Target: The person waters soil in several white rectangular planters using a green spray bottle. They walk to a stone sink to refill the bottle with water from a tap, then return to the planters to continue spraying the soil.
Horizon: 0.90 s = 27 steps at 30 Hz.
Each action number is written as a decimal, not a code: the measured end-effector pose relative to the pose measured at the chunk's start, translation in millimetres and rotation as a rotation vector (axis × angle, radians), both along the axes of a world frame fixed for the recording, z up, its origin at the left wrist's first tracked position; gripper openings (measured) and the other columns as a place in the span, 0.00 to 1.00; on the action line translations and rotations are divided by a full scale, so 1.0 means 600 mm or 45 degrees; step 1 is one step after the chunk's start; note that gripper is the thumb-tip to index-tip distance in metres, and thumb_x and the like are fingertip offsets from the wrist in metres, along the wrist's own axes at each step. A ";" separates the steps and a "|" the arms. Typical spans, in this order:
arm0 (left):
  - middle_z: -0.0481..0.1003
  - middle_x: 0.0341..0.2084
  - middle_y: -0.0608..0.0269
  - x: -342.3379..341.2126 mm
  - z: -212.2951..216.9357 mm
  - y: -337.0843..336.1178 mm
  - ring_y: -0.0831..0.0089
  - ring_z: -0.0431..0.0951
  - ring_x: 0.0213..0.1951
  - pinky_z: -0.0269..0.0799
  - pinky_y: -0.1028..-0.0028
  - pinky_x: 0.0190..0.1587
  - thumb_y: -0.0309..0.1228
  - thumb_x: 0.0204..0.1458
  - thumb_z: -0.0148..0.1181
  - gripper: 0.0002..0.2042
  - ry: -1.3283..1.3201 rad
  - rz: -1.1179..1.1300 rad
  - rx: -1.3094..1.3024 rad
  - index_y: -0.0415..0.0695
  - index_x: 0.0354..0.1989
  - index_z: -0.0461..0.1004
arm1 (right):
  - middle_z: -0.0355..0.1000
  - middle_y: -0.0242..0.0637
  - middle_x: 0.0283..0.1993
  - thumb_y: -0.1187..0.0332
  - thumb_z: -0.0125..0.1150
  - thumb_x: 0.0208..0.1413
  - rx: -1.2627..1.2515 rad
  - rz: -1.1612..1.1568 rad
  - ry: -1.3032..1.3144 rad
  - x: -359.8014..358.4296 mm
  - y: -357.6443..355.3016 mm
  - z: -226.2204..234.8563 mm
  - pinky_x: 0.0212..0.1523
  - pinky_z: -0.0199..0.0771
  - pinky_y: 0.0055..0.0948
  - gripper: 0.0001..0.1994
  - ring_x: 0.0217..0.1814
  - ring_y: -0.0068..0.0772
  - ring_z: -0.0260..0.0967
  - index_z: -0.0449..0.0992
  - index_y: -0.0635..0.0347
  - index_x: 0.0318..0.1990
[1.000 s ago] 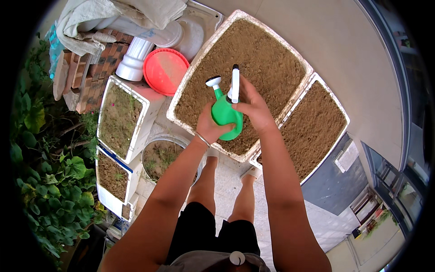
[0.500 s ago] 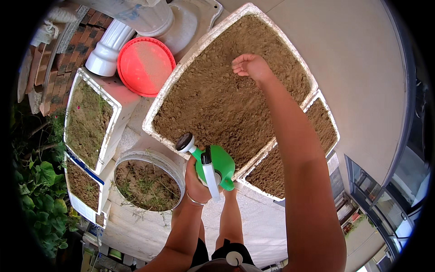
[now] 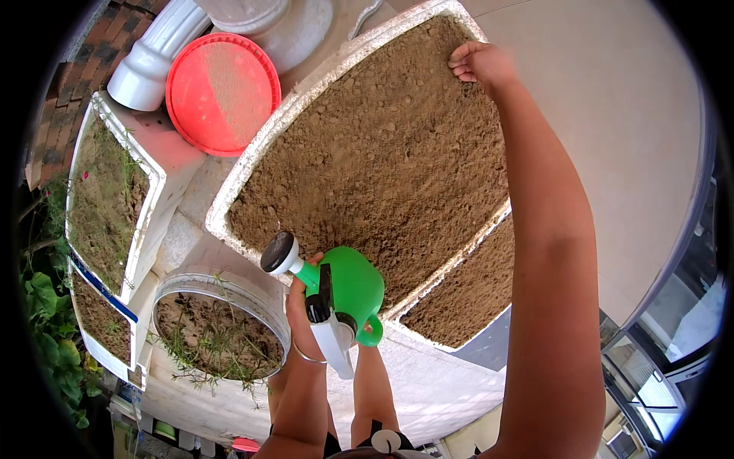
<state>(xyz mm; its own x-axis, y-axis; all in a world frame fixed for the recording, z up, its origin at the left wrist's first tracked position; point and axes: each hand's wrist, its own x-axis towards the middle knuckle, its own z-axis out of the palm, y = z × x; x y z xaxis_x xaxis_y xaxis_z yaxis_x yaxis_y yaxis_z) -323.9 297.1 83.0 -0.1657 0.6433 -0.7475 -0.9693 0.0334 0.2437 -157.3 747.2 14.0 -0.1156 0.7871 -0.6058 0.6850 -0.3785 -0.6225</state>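
Observation:
A green watering can (image 3: 355,287) with a black-faced white sprinkler head and a white pump lever is held in my left hand (image 3: 300,312), at the near edge of a large white foam box (image 3: 223,205). Brown, crumbly soil (image 3: 367,161) fills that box. Over its far right corner reaches my right hand (image 3: 485,64), just above the soil by the rim. Its fingers are curled together; whatever they may hold is hidden or too small to make out.
A smaller soil-filled foam box (image 3: 423,336) adjoins on the near right. To the left stand a round planter (image 3: 164,289) with thin green plants and a white planter box (image 3: 157,195). A red round lid (image 3: 191,103) partly covered in sand lies beside a grey pipe (image 3: 141,73).
My right hand has moved from over the middle of the soil to the far right corner, its fingers more curled. The watering can stays in my left hand; the whole view has shifted.

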 end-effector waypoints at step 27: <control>0.70 0.54 0.56 -0.005 -0.034 0.005 0.64 0.71 0.54 0.68 0.61 0.59 0.50 0.60 0.50 0.31 0.584 -0.229 0.294 0.38 0.63 0.57 | 0.78 0.38 0.42 0.78 0.52 0.48 0.918 0.492 -0.578 -0.003 -0.007 -0.047 0.46 0.73 0.38 0.20 0.46 0.43 0.74 0.78 0.42 0.45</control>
